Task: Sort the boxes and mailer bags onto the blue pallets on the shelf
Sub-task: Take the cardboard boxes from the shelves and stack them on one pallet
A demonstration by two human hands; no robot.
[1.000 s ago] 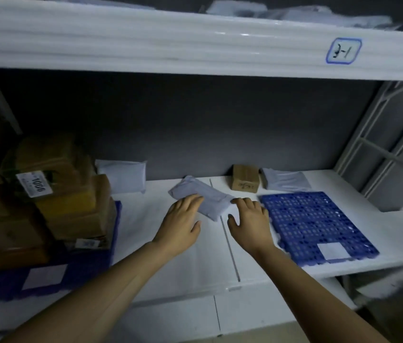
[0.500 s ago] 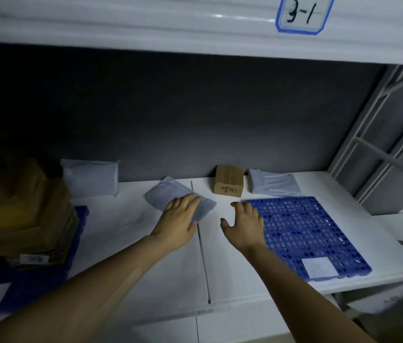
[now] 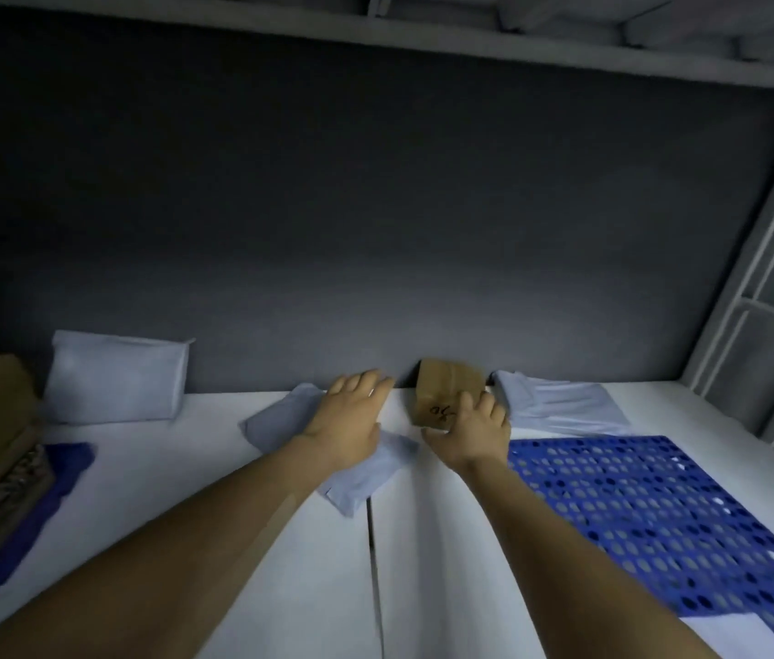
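Right hand now at partly hidden box

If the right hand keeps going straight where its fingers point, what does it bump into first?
The small cardboard box. The right hand points its fingers straight at it; they seem to touch its front, though depth is hard to judge.

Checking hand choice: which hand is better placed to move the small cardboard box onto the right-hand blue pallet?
Right. The right hand touches the cardboard box, and the blue pallet lies beside that wrist. The left hand rests on a mailer bag, farther from the pallet.
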